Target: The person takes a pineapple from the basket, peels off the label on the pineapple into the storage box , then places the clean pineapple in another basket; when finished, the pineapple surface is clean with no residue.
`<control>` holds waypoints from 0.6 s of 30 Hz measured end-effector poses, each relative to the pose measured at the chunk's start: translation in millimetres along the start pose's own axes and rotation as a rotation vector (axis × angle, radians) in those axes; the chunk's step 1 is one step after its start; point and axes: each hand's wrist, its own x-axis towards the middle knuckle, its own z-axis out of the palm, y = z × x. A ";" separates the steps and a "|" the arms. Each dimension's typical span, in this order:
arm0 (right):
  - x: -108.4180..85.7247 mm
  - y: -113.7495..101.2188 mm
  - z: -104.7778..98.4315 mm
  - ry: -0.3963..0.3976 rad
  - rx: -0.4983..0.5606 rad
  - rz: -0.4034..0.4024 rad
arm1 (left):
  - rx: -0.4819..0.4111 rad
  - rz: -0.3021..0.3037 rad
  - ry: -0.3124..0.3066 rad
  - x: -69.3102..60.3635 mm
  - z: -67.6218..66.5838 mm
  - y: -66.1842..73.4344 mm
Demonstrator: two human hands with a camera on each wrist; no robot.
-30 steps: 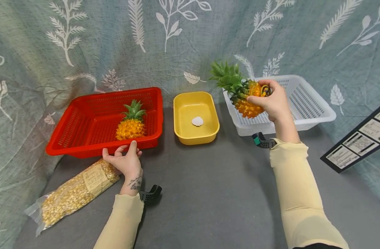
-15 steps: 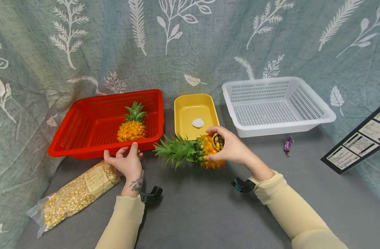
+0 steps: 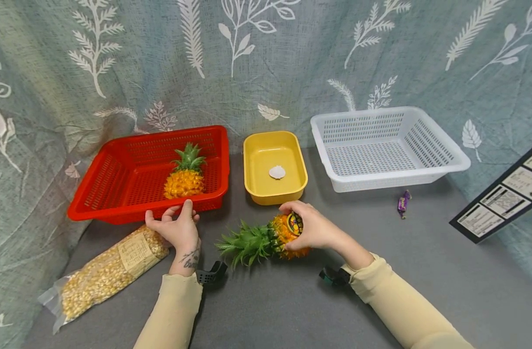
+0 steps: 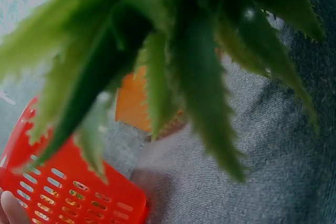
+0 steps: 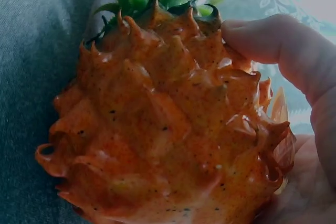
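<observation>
One pineapple is grasped sideways by the right hand at the middle of the table, leaves pointing left. On its far side sits a yellow tray. The left hand touches the near rim of the red basket; whether it grips, I cannot tell. Another pineapple lies inside.

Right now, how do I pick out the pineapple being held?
Find the yellow tray between the red basket and white basket. Nearer the camera, the right hand grips the pineapple. Unlike the other pineapple, inside the red basket, it points its crown left and shows a round label.
</observation>
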 end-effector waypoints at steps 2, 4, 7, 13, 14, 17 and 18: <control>-1.0 -0.2 2.1 0.000 -0.009 0.014 | 0.005 -0.008 0.003 -0.1 0.2 0.9; -1.0 -1.5 2.7 0.001 -0.008 0.020 | 0.011 -0.015 -0.001 0.0 0.2 3.4; -0.1 -3.8 3.0 -0.009 -0.011 0.026 | 0.035 -0.037 -0.030 0.3 -0.9 9.7; 0.9 -7.1 3.8 -0.029 -0.014 0.033 | 0.191 -0.141 -0.133 -1.9 -10.6 24.8; 0.5 -7.4 3.9 -0.030 -0.015 0.034 | 0.265 -0.165 -0.162 -3.8 -12.3 26.6; -1.1 -7.8 4.3 -0.027 -0.012 0.040 | 0.521 -0.169 -0.306 -11.4 -16.7 30.4; -1.7 -7.9 4.6 -0.025 -0.010 0.041 | 0.616 -0.137 -0.377 -14.2 -17.6 31.1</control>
